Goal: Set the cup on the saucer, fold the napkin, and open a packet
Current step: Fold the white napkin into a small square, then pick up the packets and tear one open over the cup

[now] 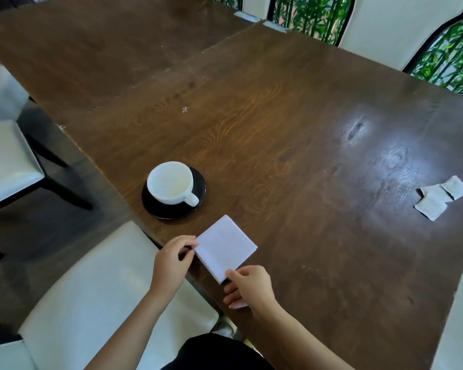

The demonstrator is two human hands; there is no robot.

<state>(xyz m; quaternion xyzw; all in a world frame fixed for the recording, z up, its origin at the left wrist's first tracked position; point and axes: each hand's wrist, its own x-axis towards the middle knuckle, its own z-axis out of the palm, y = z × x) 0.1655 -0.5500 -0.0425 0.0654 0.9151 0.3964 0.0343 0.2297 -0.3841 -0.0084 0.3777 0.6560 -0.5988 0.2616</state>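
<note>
L hand (174,259) pinches one corner of the napkin (225,248) w/ curled fingers, R hand (249,287) pinches another, so the folded square lies flat on the worktop (305,129) btwn them. Cup (170,182) sits on saucer (171,213) just beyond L hand; packets (441,196) lie well off past R hand, to its right.

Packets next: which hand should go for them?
Right, likely. The packets lie at the far right of the table, nearer the right hand; the left hand is farther off. Both pinch the napkin now.
</note>
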